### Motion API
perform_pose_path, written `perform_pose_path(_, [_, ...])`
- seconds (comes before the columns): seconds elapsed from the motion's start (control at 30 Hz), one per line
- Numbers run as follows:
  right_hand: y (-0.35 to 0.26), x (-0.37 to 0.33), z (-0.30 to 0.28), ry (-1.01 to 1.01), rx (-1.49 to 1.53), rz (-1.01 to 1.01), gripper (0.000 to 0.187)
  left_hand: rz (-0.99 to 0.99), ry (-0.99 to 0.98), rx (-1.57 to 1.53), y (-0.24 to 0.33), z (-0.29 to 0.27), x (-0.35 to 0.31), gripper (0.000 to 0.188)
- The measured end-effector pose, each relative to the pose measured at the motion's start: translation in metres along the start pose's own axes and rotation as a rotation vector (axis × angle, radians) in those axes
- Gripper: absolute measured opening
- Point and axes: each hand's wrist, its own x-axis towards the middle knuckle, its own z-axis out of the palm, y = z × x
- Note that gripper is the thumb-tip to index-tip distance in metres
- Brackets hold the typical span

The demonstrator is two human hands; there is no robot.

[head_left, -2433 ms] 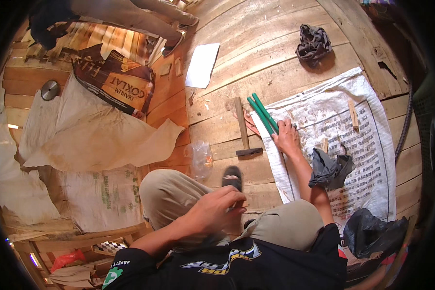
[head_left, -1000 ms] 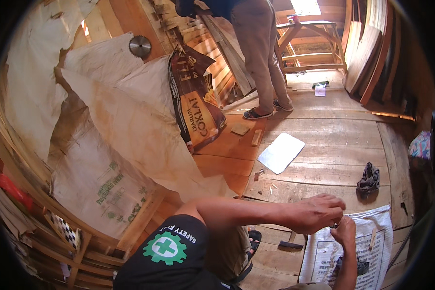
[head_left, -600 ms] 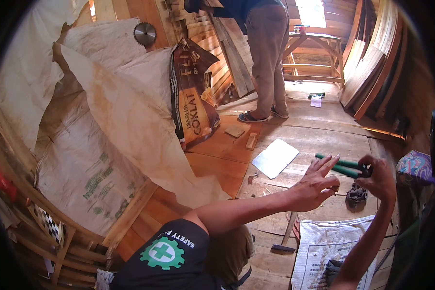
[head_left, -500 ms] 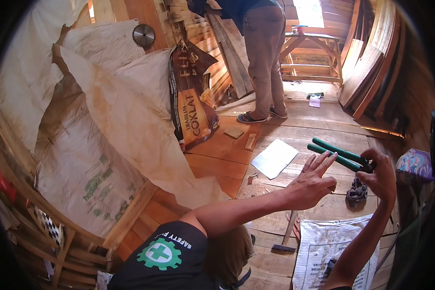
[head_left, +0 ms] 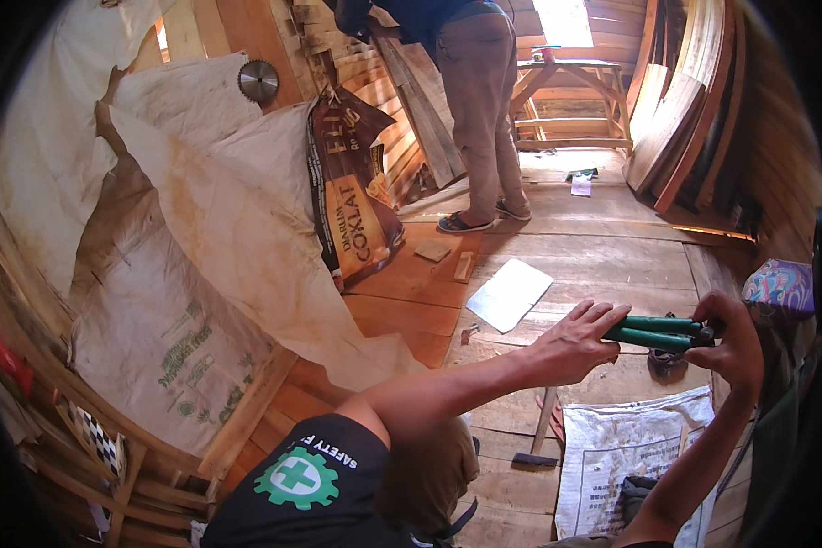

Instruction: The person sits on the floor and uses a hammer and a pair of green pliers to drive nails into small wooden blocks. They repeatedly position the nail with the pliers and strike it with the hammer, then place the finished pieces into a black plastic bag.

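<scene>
A plier-like tool with two long green handles [head_left: 656, 334] is held out in front of me, its dark end toward the right. My left hand [head_left: 571, 345] is closed round the free ends of the handles. At the dark end, my right hand [head_left: 736, 345] grips the tool between thumb and fingers, hiding most of its head. The two handles lie close together. Below the tool, partly covered by it, a dark crumpled object [head_left: 667, 365] rests on the plank floor.
A hammer [head_left: 537, 452] lies beside a printed white sack [head_left: 603, 457] on the floor. Farther off are a white sheet [head_left: 510, 294] and a standing person [head_left: 479, 100]. Left are draped cloth [head_left: 237, 237] and a circular saw blade [head_left: 258, 81]; boards [head_left: 676, 128] lean at far right.
My left hand has gone from open fingers beside the handles to closing round their ends. The handles have come closer together and swung lower, nearly level. The view has shifted slightly.
</scene>
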Motion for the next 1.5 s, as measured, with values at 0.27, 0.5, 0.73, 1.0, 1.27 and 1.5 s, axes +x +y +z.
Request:
perform_pose_path(0.27, [0.035, -0.017, -0.016, -0.019, 0.291, -0.003, 0.044, 0.106, 0.012, 0.002, 0.006, 0.014, 0.008, 0.016])
perform_pose_path(0.5, [0.067, -0.015, -0.028, 0.067, 0.711, -0.152, 0.078, -0.045, -0.06, -0.416, 0.033, 0.033, 0.018, 0.018])
perform_pose_path(0.73, [0.062, 0.016, -0.001, 0.244, 0.858, 0.005, 0.057, -0.346, 0.108, -0.805, 0.052, 0.036, 0.033, 0.018])
perform_pose_path(1.0, [0.044, 0.026, 0.074, 0.067, 0.874, 0.138, 0.029, -0.638, 0.265, -1.206, 0.048, 0.031, 0.044, 0.021])
perform_pose_path(1.27, [0.037, 0.027, 0.083, 0.236, 0.884, 0.071, 0.023, -0.563, 0.165, -0.848, 0.036, 0.026, 0.039, 0.019])
perform_pose_path(1.5, [0.033, 0.024, 0.08, 0.186, 0.832, 0.103, 0.023, -0.459, 0.015, -0.711, 0.03, 0.015, 0.033, 0.017])
